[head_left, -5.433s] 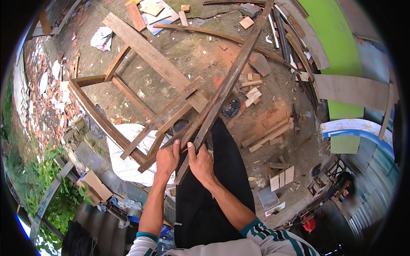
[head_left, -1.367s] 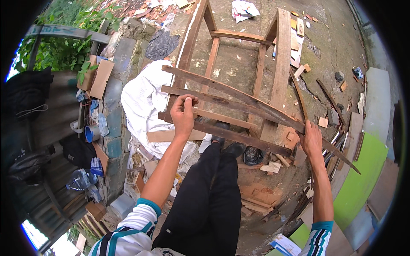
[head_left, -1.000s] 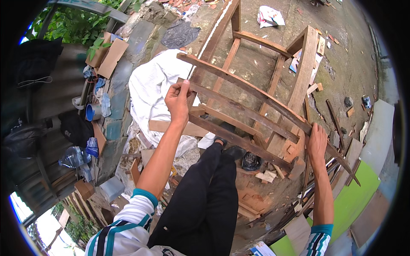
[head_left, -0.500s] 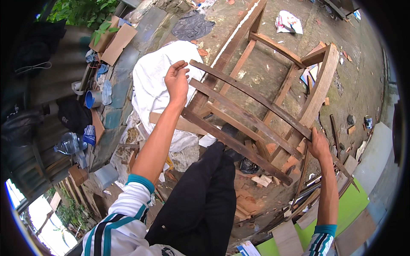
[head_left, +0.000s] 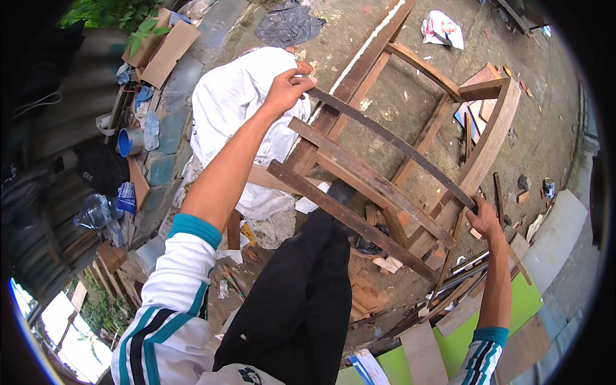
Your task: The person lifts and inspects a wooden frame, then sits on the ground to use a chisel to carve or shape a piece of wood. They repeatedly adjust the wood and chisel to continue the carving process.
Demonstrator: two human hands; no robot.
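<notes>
Head view: since the preceding frame, the left hand (head_left: pixel 289 94) has moved to the left end of the uppermost dark wooden slat (head_left: pixel 394 144), which crosses over the timber frame (head_left: pixel 500 125). The slat's long axis slopes from upper left to lower right between the hands, beyond two roughly parallel slats (head_left: pixel 378 184). The right hand (head_left: pixel 486 219) is nearest its lower end, fingers closed around it; whether the left fingers pinch or merely touch is unclear.

Ground (head_left: pixel 545 122): stained, littered | on it: wooden frame (head_left: pixel 495 131), white cloth (head_left: pixel 234 96), black plastic (head_left: pixel 289 27), white bag (head_left: pixel 443 31), can (head_left: pixel 548 188), wood offcuts (head_left: pixel 388 264) | on frame: dark wooden slats (head_left: pixel 353 222) lying crosswise
</notes>
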